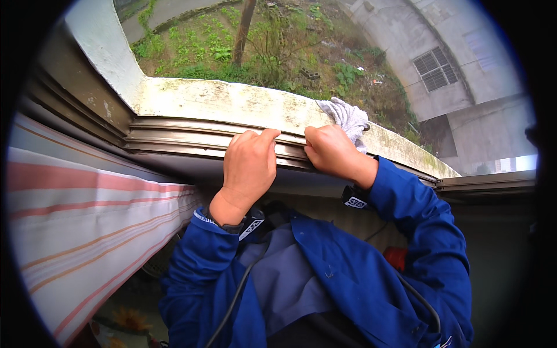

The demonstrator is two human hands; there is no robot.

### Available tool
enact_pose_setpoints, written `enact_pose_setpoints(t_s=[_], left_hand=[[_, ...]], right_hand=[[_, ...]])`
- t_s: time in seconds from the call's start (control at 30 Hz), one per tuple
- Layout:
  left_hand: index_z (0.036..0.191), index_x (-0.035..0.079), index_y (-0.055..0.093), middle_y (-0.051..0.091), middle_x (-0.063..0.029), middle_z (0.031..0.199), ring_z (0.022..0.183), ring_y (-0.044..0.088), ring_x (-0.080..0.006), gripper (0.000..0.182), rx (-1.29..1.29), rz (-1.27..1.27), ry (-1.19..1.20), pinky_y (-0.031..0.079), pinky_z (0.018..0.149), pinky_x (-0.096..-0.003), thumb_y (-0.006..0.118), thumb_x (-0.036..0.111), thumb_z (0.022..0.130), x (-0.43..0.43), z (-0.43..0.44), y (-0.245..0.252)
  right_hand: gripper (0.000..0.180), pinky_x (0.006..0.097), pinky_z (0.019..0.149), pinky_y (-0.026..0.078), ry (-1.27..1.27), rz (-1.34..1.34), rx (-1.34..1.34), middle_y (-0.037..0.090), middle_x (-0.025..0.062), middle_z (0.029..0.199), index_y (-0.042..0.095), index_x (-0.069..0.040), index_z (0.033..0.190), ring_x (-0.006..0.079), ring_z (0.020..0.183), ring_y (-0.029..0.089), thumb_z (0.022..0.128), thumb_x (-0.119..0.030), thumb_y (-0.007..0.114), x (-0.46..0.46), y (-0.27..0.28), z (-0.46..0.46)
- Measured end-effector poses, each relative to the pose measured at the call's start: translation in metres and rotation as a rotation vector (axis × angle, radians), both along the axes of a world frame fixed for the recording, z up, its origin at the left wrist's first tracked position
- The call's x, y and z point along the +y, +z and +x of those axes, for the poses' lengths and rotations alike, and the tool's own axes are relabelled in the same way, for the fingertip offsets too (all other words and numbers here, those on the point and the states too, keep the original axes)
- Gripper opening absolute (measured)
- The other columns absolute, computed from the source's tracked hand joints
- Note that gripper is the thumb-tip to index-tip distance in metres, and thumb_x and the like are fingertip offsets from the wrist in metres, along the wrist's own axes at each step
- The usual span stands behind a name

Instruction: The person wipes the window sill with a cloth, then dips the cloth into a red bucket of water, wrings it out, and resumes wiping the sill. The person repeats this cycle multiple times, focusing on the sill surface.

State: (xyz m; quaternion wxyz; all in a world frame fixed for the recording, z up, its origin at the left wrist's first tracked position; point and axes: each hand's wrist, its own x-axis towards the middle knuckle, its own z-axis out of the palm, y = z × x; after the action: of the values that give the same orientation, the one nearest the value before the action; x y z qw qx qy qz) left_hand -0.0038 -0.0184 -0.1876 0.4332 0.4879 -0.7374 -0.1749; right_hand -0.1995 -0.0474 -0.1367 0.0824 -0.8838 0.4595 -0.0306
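Both hands are at the metal track of a sliding window (182,135). My left hand (251,167) rests with curled fingers over the track, its thumb side towards the right; whether it grips anything is hidden. Just right of it, my right hand (333,148) is curled like a fist against the rails, its fingertips out of sight, so what it may hold cannot be told. A crumpled light grey cloth (348,116) lies on the outer sill (226,99), directly behind my right hand and partly covered by it.
A striped curtain (95,209) hangs at the left beside the window frame (82,102). Beyond the sill the ground drops away to a weedy plot with a wooden pole (243,32) and a concrete building (439,65). A red object (395,257) is partly hidden by my right sleeve.
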Motion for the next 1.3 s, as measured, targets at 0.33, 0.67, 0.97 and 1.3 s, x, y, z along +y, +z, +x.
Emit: enact_pose_setpoints(t_s=[0.33, 0.67, 0.97, 1.3], left_hand=[[0.109, 0.0, 0.063, 0.072, -0.0108, 0.09, 0.082, 0.068, -0.0144, 0.02, 0.347, 0.068, 0.199, 0.05, 0.074, -0.0256, 0.055, 0.001, 0.09, 0.001, 0.021, 0.01], [0.1, 0.002, 0.066, 0.069, -0.0114, 0.084, 0.077, 0.066, -0.0218, 0.015, 0.39, 0.029, 0.357, 0.051, 0.071, -0.0314, 0.06, 0.002, 0.086, 0.018, 0.051, 0.011], [0.096, 0.006, 0.066, 0.067, -0.008, 0.086, 0.084, 0.061, -0.0284, 0.019, 0.175, -0.06, 0.177, 0.048, 0.077, -0.0376, 0.06, 0.001, 0.079, 0.012, 0.042, 0.006], [0.106, 0.011, 0.062, 0.068, 0.0001, 0.082, 0.086, 0.06, -0.0248, 0.029, -0.073, -0.041, 0.068, 0.043, 0.083, -0.0416, 0.053, 0.001, 0.08, 0.002, 0.022, -0.003]], right_hand=[[0.012, 0.0485, 0.062, 0.049, 0.045, -0.027, -0.353, 0.061, 0.0229, 0.067, 0.057, -0.001, 0.073, 0.0423, 0.066, 0.061, 0.075, -0.012, 0.061, -0.021, -0.029, 0.035], [0.018, 0.0363, 0.061, 0.05, -0.253, -0.09, -0.738, 0.063, 0.0134, 0.07, 0.062, -0.002, 0.073, 0.0256, 0.062, 0.062, 0.075, -0.017, 0.073, -0.092, 0.037, -0.021], [0.023, 0.0277, 0.07, 0.05, 0.007, 0.575, -0.505, 0.069, 0.0053, 0.083, 0.068, -0.001, 0.095, 0.0103, 0.077, 0.062, 0.08, -0.017, 0.075, -0.048, 0.039, -0.012], [0.016, 0.0373, 0.068, 0.051, 0.049, 0.266, -0.091, 0.068, 0.0151, 0.075, 0.071, -0.006, 0.08, 0.0294, 0.074, 0.066, 0.071, -0.018, 0.07, -0.034, 0.023, 0.016]])
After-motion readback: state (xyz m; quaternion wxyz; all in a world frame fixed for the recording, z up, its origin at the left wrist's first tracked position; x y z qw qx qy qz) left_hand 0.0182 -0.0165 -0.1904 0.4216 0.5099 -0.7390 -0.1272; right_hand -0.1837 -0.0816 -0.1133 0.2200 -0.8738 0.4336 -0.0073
